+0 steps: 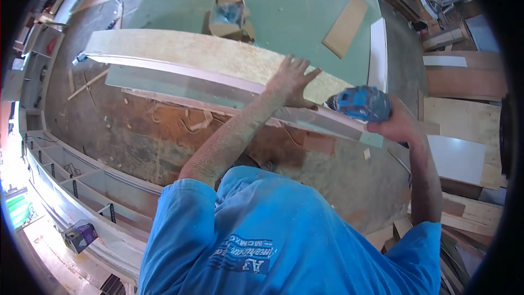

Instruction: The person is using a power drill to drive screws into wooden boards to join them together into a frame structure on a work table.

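A long plywood panel (202, 49) with a white edge lies across the green-topped worktable in front of me. My left hand (293, 81) rests on it right of the middle, fingers spread and pressing on its top and front edge. In my right hand (403, 123) is a blue cordless drill (360, 102), gripped by its handle. The drill's nose points left, at the right end of the panel. Its tip is too small to make out, so I cannot tell whether it touches the wood.
On the green tabletop (295, 0) stand an open cardboard box (229, 16) with a plastic bag inside and a loose brown board (345, 27). A white strip (377, 54) lies along the right edge. Stacked boards (464, 76) are at the right, a long compartmented frame (82, 180) at the left.
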The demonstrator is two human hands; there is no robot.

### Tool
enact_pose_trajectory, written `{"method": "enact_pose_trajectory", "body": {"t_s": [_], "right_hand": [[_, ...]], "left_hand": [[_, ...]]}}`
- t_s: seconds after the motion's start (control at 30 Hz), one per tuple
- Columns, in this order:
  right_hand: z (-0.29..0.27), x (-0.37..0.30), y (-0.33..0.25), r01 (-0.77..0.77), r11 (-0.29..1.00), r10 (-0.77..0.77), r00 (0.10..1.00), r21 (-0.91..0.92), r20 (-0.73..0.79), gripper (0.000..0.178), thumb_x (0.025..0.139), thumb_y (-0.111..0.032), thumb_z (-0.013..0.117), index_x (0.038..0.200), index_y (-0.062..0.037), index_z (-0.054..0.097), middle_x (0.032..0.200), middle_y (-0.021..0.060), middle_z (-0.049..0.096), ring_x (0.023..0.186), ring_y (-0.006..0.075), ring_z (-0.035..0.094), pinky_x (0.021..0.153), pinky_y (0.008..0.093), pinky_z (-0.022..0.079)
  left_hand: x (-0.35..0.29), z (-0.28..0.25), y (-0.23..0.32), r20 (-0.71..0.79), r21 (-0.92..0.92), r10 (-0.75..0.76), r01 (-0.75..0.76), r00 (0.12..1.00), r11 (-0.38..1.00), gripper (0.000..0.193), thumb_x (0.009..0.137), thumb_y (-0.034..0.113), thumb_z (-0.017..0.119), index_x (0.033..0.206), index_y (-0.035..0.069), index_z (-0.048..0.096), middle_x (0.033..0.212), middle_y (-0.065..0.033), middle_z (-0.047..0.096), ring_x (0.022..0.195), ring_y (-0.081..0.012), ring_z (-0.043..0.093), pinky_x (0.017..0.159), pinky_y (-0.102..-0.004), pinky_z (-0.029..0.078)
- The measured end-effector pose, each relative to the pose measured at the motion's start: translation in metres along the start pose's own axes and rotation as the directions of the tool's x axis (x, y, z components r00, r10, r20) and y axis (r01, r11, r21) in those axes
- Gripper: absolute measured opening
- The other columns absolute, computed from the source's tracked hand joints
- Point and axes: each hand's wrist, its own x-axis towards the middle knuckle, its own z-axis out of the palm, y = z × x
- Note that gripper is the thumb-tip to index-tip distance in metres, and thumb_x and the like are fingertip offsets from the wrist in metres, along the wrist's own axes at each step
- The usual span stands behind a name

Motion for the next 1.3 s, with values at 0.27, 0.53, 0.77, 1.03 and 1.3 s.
{"method": "enact_pose_trajectory", "body": {"t_s": [0.27,0.53,0.77,1.03,1.3], "right_hand": [[0.001,-0.083,0.008,-0.054,0.866,0.192,0.954,0.496,-0.232,0.045,0.075,-0.007,0.081,0.118,-0.0049,0.071,0.100,0.0039,0.074,0.083,0.0142,0.068,0.073,0.0320,0.056],[0.113,-0.138,-0.027,-0.103,0.574,0.566,0.767,0.812,-0.303,0.040,0.073,-0.001,0.078,0.112,-0.0073,0.073,0.095,0.0025,0.074,0.064,0.0106,0.061,0.058,0.0283,0.049],[0.188,-0.175,-0.103,-0.061,0.444,0.695,0.653,0.894,-0.300,0.044,0.071,0.001,0.083,0.113,-0.0056,0.072,0.094,0.0065,0.075,0.072,0.0124,0.067,0.059,0.0279,0.054],[0.249,-0.209,-0.140,0.030,0.313,0.798,0.534,0.949,-0.280,0.043,0.069,0.001,0.079,0.112,-0.0050,0.072,0.092,0.0056,0.074,0.066,0.0129,0.064,0.058,0.0290,0.052],[0.304,-0.242,-0.153,0.101,0.232,0.834,0.491,0.968,-0.251,0.043,0.071,0.001,0.079,0.112,-0.0049,0.072,0.093,0.0059,0.074,0.070,0.0129,0.065,0.061,0.0291,0.052]], "left_hand": [[0.013,-0.073,-0.165,-0.105,-0.208,-0.421,0.394,0.901,0.895,0.049,0.090,0.043,0.070,0.124,0.008,0.068,0.119,-0.0150,0.069,0.117,-0.0344,0.067,0.095,-0.0449,0.055],[0.047,-0.056,-0.312,0.326,0.196,-0.428,0.383,0.843,0.903,0.032,0.087,0.021,0.064,0.111,0.004,0.075,0.116,-0.0204,0.075,0.110,-0.0315,0.073,0.087,-0.0435,0.060],[0.070,-0.027,-0.321,0.424,0.237,-0.254,0.164,0.869,0.957,0.042,0.086,0.031,0.066,0.122,0.011,0.071,0.122,-0.0158,0.073,0.117,-0.0316,0.070,0.091,-0.0441,0.058],[0.073,-0.005,-0.351,0.381,0.087,-0.251,0.236,0.890,0.968,0.046,0.084,0.039,0.068,0.116,0.006,0.074,0.117,-0.0200,0.074,0.110,-0.0355,0.072,0.088,-0.0456,0.058],[0.064,-0.031,-0.359,0.092,-0.044,-0.240,0.245,0.966,0.968,0.034,0.085,0.029,0.068,0.102,0.000,0.076,0.095,-0.0221,0.076,0.090,-0.0356,0.075,0.075,-0.0442,0.059]]}}
